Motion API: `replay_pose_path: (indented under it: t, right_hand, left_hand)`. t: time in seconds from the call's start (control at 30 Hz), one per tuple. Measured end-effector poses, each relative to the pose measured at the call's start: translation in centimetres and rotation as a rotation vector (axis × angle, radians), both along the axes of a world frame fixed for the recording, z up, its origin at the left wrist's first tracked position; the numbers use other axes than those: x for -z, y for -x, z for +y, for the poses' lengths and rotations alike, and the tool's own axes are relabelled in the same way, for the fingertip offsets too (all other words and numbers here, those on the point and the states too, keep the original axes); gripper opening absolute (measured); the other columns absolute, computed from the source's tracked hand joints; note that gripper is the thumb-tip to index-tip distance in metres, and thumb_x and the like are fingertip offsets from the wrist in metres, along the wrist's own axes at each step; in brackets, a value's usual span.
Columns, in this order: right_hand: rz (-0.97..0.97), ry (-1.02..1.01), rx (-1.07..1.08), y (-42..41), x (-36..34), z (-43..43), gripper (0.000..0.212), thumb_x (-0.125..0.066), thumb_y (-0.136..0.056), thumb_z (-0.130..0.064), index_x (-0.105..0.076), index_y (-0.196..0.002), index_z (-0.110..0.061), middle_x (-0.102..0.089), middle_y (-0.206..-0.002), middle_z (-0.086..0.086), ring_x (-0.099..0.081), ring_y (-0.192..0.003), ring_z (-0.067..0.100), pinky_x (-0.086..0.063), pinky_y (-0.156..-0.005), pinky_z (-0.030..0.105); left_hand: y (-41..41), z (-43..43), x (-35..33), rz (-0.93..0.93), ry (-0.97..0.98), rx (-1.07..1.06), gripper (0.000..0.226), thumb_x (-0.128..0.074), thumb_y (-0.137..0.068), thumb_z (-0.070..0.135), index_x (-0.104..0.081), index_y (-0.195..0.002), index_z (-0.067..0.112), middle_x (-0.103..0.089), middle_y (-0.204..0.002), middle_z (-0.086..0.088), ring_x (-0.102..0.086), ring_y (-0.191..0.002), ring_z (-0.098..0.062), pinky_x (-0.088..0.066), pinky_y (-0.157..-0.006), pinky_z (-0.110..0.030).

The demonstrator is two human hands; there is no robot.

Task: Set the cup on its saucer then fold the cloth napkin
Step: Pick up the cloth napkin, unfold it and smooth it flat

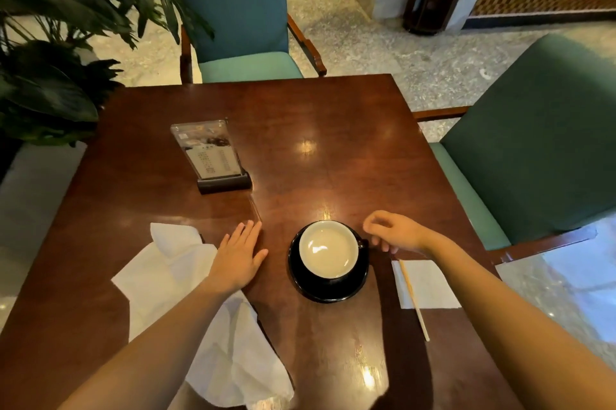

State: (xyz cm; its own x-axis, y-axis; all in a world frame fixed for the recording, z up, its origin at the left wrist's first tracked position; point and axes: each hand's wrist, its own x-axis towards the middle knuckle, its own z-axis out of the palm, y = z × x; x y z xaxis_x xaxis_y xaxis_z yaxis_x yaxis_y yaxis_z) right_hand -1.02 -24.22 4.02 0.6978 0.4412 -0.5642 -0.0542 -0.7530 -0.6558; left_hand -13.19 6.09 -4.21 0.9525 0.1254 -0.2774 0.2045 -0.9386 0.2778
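At lower left a rumpled cloth napkin [160, 276] is spread unfolded on the table [333, 142]. The left hand [238, 256] is laid flat at its edge, fingers straight, nothing grasped. A menu stand [213, 156] is seen above it. At centre the cup [328, 249] is seated on its saucer [328, 293]. The right hand [396, 232] is held just beside the cup's handle, fingers loosely curled and empty. A paper napkin [430, 283] and a stick [415, 301] are placed further right.
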Motion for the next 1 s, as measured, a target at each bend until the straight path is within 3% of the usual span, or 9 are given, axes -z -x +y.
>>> replay_pose_path:
  t: [0.2,0.4,0.53,0.67,0.73,0.87,0.93,1.0]
  right_hand:
    - [-0.263,0.057,-0.084,-0.4,-3.0,3.6,0.026,-0.05,-0.094,-0.033,-0.056,-0.114,-0.017,-0.059,-0.11,0.005,-0.058,-0.095,0.021,-0.044,-0.078,0.031]
    - [-0.399,0.04,-0.303,3.5,-3.3,12.4,0.028,-0.05,-0.093,-0.023,-0.058,-0.116,-0.011,-0.062,-0.12,0.009,-0.054,-0.113,0.026,-0.044,-0.093,0.037]
    - [-0.379,-0.01,-0.407,8.7,0.0,18.0,0.037,-0.054,-0.089,-0.025,-0.056,-0.124,-0.013,-0.058,-0.128,0.011,-0.049,-0.12,0.031,-0.039,-0.101,0.039]
    - [-0.251,0.12,-0.515,14.2,3.5,21.4,0.06,-0.058,-0.087,-0.039,-0.038,-0.137,-0.013,-0.042,-0.138,0.009,-0.033,-0.128,0.034,-0.034,-0.104,0.045]
    - [-0.27,0.195,-0.51,16.4,4.8,21.9,0.062,-0.06,-0.085,-0.04,-0.035,-0.135,-0.013,-0.036,-0.137,0.01,-0.03,-0.124,0.033,-0.036,-0.101,0.043]
    - [-0.521,0.232,-0.501,18.7,7.0,21.7,0.044,-0.061,-0.084,-0.035,-0.046,-0.121,-0.017,-0.039,-0.126,0.006,-0.038,-0.11,0.028,-0.037,-0.089,0.037]
    - [-0.649,0.207,-0.464,18.7,7.5,21.5,0.031,-0.073,-0.073,-0.023,-0.058,-0.1,-0.018,-0.051,-0.107,0.004,-0.049,-0.093,0.026,-0.041,-0.072,0.033]
    - [-0.779,0.233,-0.44,18.4,7.7,21.4,0.033,-0.083,-0.051,-0.008,-0.059,-0.069,-0.018,-0.054,-0.076,0.0,-0.052,-0.066,0.021,-0.033,-0.051,0.026]
  left_hand:
    - [1.6,2.4,-4.2,-0.026,0.069,0.028,0.057,-0.043,-0.095,0.037,-0.023,-0.146,0.02,-0.028,-0.153,-0.002,-0.022,-0.141,-0.019,-0.018,-0.115,-0.035]
    - [5.2,6.2,-5.8,-0.19,0.018,-0.177,0.056,-0.05,-0.093,0.029,-0.028,-0.144,0.019,-0.026,-0.154,-0.003,-0.023,-0.141,-0.021,-0.019,-0.114,-0.032]
    - [8.3,8.2,-4.4,-0.094,0.025,-0.253,0.056,-0.05,-0.093,0.024,-0.027,-0.144,0.017,-0.027,-0.153,-0.003,-0.024,-0.14,-0.021,-0.017,-0.115,-0.032]
    - [10.2,9.5,-2.9,-0.023,0.07,-0.237,0.055,-0.048,-0.091,0.017,-0.029,-0.143,0.016,-0.034,-0.149,-0.005,-0.028,-0.137,-0.022,-0.021,-0.114,-0.033]
    - [10.6,9.9,-2.6,-0.002,0.09,-0.248,0.056,-0.048,-0.091,0.017,-0.029,-0.143,0.016,-0.035,-0.148,-0.005,-0.029,-0.136,-0.023,-0.022,-0.112,-0.033]
    - [11.1,10.6,-2.1,0.015,0.124,-0.235,0.047,-0.045,-0.093,0.017,-0.037,-0.14,0.017,-0.043,-0.142,-0.005,-0.033,-0.131,-0.023,-0.025,-0.11,-0.033]
    - [11.6,11.1,-1.9,-0.002,0.131,-0.249,0.042,-0.045,-0.093,0.016,-0.044,-0.135,0.019,-0.048,-0.137,-0.005,-0.036,-0.128,-0.023,-0.026,-0.109,-0.032]
    - [11.9,11.4,-1.9,-0.029,0.12,-0.244,0.039,-0.046,-0.092,0.016,-0.049,-0.131,0.019,-0.052,-0.132,-0.004,-0.038,-0.125,-0.022,-0.027,-0.106,-0.031]
